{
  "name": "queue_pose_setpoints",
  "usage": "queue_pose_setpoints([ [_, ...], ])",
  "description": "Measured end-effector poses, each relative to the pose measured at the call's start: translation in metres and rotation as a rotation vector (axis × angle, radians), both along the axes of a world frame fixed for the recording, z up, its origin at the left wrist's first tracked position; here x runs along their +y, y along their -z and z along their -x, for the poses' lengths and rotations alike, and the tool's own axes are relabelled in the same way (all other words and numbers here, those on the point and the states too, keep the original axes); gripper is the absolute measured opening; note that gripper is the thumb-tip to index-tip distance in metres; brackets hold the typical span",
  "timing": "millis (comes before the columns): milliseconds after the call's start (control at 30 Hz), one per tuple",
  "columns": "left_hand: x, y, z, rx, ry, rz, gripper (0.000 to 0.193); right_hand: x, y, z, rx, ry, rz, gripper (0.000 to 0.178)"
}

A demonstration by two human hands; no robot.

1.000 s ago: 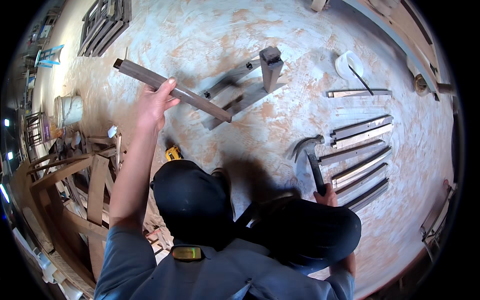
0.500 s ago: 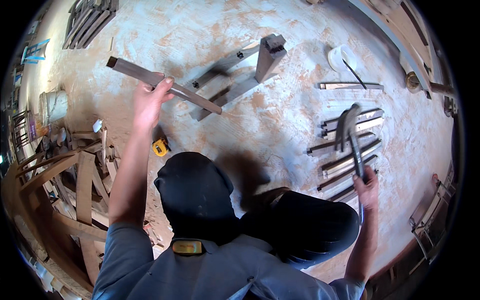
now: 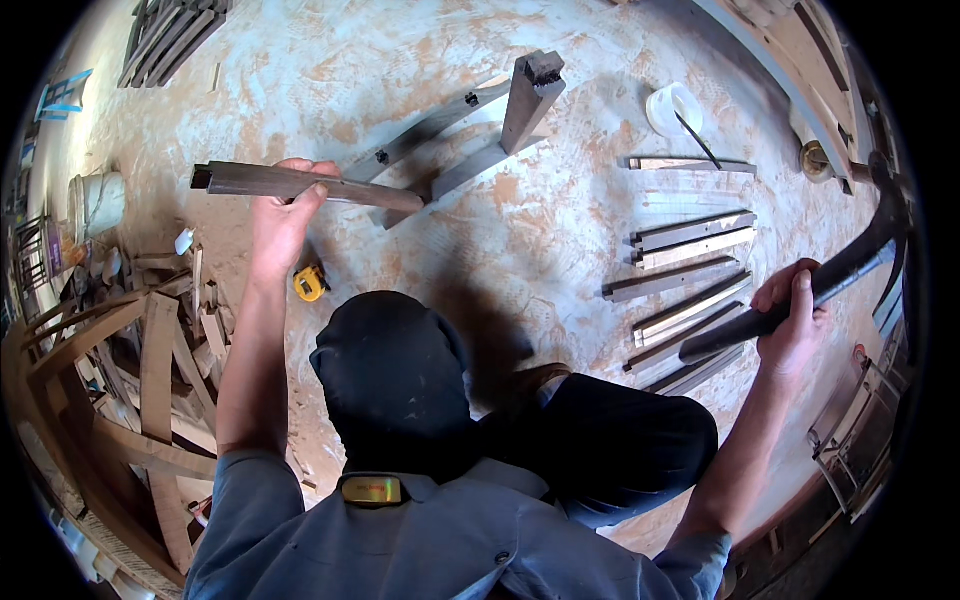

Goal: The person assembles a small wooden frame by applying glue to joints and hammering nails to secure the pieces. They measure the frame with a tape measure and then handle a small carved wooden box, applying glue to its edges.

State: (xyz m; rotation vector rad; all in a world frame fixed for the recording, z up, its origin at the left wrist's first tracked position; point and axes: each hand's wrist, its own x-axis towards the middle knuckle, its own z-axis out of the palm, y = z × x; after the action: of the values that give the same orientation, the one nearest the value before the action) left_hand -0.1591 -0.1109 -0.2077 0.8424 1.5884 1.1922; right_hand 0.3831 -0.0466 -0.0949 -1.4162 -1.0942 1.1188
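Observation:
My left hand grips a dark wooden bar with a notched left end. Its right end overlaps a wooden rail on the floor; I cannot tell whether they touch. A short wooden post stands upright on that rail, black at its top. Just behind lies another rail with dark mortise holes. On the right, my right hand is wrapped round the dark handle of a claw hammer, raised with its head out toward the right rim.
Below my left wrist lies a yellow tape measure. Several wooden bars lie in a row at the right, beyond them a white tub with a dark stick. Scrap wood is heaped at left near a white bucket.
My right hand has swung the hammer up and outward to the right. The bar in my left hand has turned nearer level, its left end coming down.

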Motion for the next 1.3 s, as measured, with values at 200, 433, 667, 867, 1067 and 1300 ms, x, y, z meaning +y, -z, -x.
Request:
queue_pose_setpoints([
  [200,-0.004,0.007,0.006,-0.024,-0.007,-0.023,0.032,-0.012,0.009,0.008,0.026,-0.009,0.040,0.017],
  [433,-0.001,0.003,0.007,0.097,0.091,-0.042,0.032,-0.017,0.013,0.003,0.045,-0.023,0.049,0.019],
  [667,-0.002,-0.009,-0.016,0.094,0.215,-0.088,0.033,-0.017,0.013,0.009,0.018,-0.104,0.006,0.020],
  [867,-0.001,-0.017,-0.038,0.207,0.330,-0.064,0.033,-0.009,0.008,0.019,-0.091,-0.256,0.055,0.024],
  [1067,-0.007,-0.016,-0.050,0.382,0.423,-0.086,0.031,0.004,-0.029,0.069,-0.311,-0.342,0.099,0.019],
  [1300,-0.009,-0.014,-0.055,0.483,0.387,-0.125,0.021,0.016,-0.081,0.135,-0.536,-0.853,-0.055,0.039],
])
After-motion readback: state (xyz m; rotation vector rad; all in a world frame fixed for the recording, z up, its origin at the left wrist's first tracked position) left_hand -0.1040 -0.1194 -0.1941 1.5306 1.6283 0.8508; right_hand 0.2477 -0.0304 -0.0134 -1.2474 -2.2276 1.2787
